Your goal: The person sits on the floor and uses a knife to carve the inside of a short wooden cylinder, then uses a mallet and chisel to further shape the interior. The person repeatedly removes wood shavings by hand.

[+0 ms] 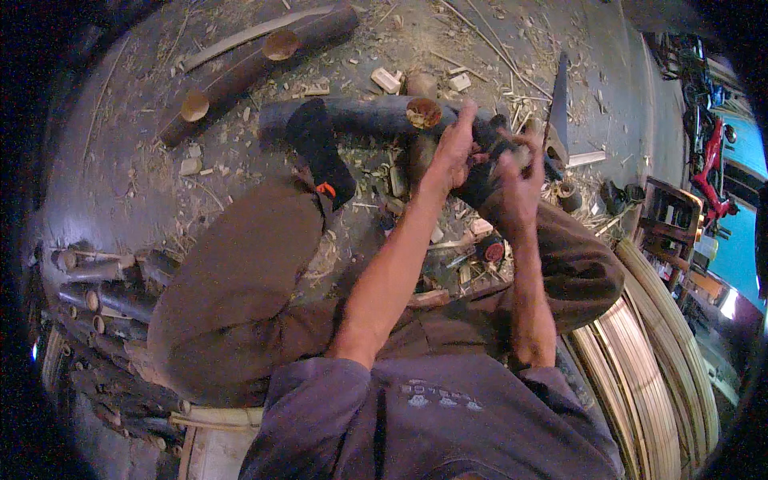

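Note:
A dark bamboo pole lies crosswise in front of me, with a pale-edged opening cut in its upper side. My left foot in a black sock rests on its left part. My left hand is closed beside the pole's right part, its thumb pointing up; what its fingers grip is hidden. Close to its right is my right hand, smeared by motion, its fingers bent around something I cannot make out. Just beyond the right hand stands a handsaw, its dark blade pointing away.
Another notched pole lies at the far left. Wood chips and offcuts litter the floor. Several cut poles are piled at left. Bundled pale strips stand at right, near a wooden chair. A round red object lies between my legs.

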A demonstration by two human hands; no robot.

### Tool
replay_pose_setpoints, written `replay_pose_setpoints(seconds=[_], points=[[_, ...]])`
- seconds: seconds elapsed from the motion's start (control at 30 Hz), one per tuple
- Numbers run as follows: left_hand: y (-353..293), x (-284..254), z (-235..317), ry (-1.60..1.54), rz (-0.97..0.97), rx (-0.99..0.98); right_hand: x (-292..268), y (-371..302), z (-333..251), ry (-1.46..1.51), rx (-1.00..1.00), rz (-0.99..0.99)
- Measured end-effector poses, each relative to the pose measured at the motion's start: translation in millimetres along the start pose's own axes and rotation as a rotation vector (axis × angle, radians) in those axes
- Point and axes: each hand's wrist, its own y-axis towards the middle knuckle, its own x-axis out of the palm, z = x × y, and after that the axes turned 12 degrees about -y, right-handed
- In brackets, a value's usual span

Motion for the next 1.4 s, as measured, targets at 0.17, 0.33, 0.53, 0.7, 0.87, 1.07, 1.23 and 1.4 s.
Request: replay_pose_setpoints(seconds=[0.17, 0.33, 0.53, 0.7, 0.87, 1.07, 1.23, 1.4], points=[[-30.1, 5.3, 17.5, 1.022, -0.093, 0.009, 28.6, -27.6, 67.4, 0.113, 0.057, -0.140], [3.2, -44.2, 16.0, 1.328, -0.082, 0.027, 102.5, 2.1, 94.3, 0.182, -0.170, -0.002], [4.4, -66.4, 39.7, 1.314, -0.094, -0.104, 150.0, -6.6, 81.1, 0.133, -0.038, 0.104], [22.8, -86.6, 10.6, 1.212, 0.044, 0.092, 127.4, 5.6, 88.0, -0.058, -0.023, -0.034], [51.4, -73.0, -28.8, 0.796, 0.240, 0.271, 61.9, 55.9, 82.0, -0.604, -0.107, -0.344], [57.4, -30.5, -16.0, 0.190, 0.252, 0.175, 44.8, 112.2, 18.5, -0.960, -0.215, -0.621], [34.0, -46.3, 16.0, 1.261, -0.071, -0.014, 99.2, 5.8, 120.4, 0.204, 0.205, -0.124], [35.8, -45.8, 6.6, 1.243, 0.076, 0.090, 76.3, 31.5, 97.3, 0.066, 0.043, -0.269]])
